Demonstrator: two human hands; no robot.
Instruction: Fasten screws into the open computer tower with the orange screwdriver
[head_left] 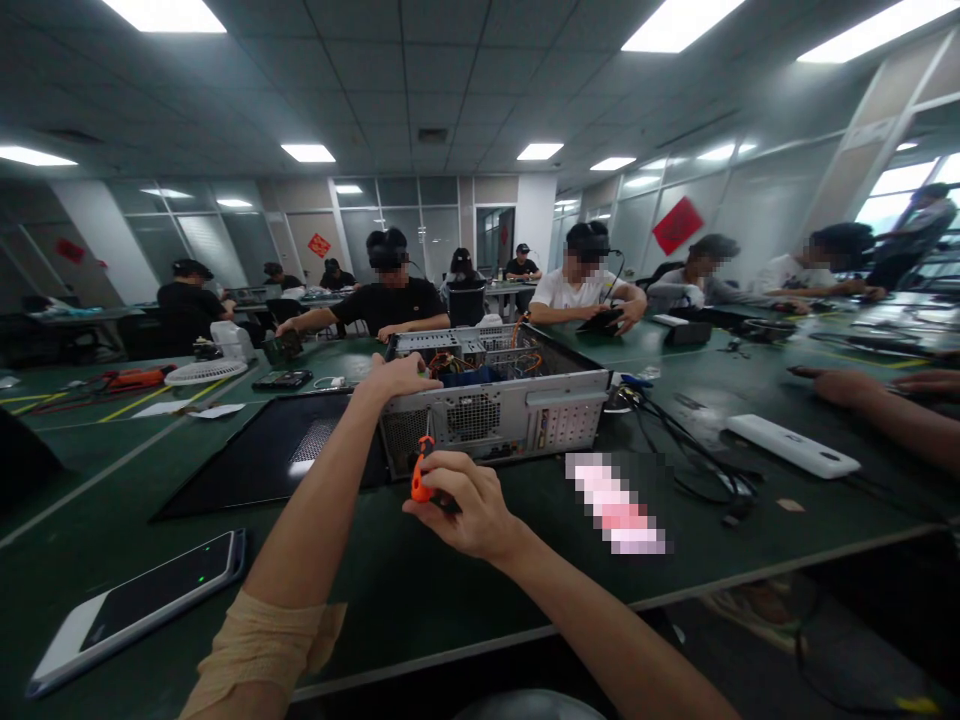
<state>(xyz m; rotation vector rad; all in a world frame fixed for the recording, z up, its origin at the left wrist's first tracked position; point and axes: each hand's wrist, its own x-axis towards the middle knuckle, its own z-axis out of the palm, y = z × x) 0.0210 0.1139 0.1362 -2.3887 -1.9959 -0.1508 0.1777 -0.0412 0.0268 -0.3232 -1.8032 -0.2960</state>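
Note:
An opened desktop computer case (495, 425) lies on the green table before me, its vented rear panel facing me and wires showing inside. My left hand (397, 380) grips the case's upper edge near the left corner. In my right hand (469, 500) is an orange and black screwdriver (422, 485), pinched by the handle. Its thin shaft points up toward the left part of the rear panel; whether the tip touches a screw is too small to tell. A black side panel (277, 455) with a mesh patch lies flat left of the case.
A phone-like device (150, 595) lies at the front left. Black cables (697, 455) and a white power bank-like box (793, 447) are on the right, with a co-worker's hand (847, 390) beyond. Another person (390, 305) sits behind the case. A blurred-out patch (619, 505) covers something.

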